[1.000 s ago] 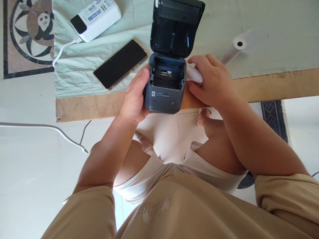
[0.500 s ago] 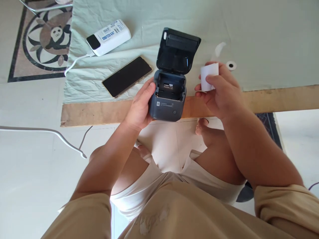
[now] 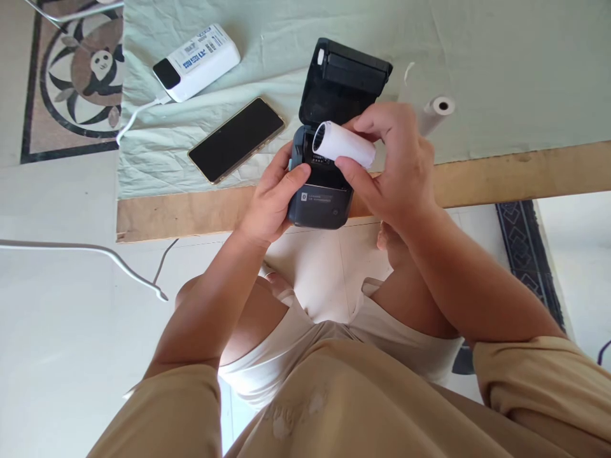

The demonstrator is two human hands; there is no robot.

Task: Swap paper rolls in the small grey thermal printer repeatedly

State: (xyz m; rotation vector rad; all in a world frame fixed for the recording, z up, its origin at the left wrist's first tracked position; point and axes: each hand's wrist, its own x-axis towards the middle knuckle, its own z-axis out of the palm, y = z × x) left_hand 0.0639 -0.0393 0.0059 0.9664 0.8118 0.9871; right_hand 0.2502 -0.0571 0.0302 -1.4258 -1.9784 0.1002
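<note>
Right hand [image 3: 398, 152], mine: fingers and thumb closed on a white roll [image 3: 347, 143], gripped toward its right end; left end free, its hollow dark-rimmed core facing left and slightly away from me.

Roll, position: directly left of my right hand, above the bay of the dark label printer [image 3: 319, 215]. Long axis runs mostly left to right, aslant, right end nearer me; it crosses the bay at a slight angle, with the right end reaching past the bay's right side. Contact between roll and printer: cannot tell.

Left hand [image 3: 270, 203], mine: wrapped around the printer's left side, thumb lapping over the bay's left rim, just below the roll's free end. That thumb stands closest in the way.

Lid [image 3: 344, 83]: hinged open, raised at the bay's far side, leaning back.

Surface [image 3: 515, 76]: cloth-covered, bare wooden strip [image 3: 191, 214] along the near edge; printer held over that edge.

Toward the left edge: black phone [image 3: 236, 140], lying diagonally; beyond it, white power bank [image 3: 198, 62], its white cable [image 3: 136, 117] running to the left edge.

Beyond my right hand: second roll [image 3: 436, 108] and a pale curled strip [image 3: 409, 73].
</note>
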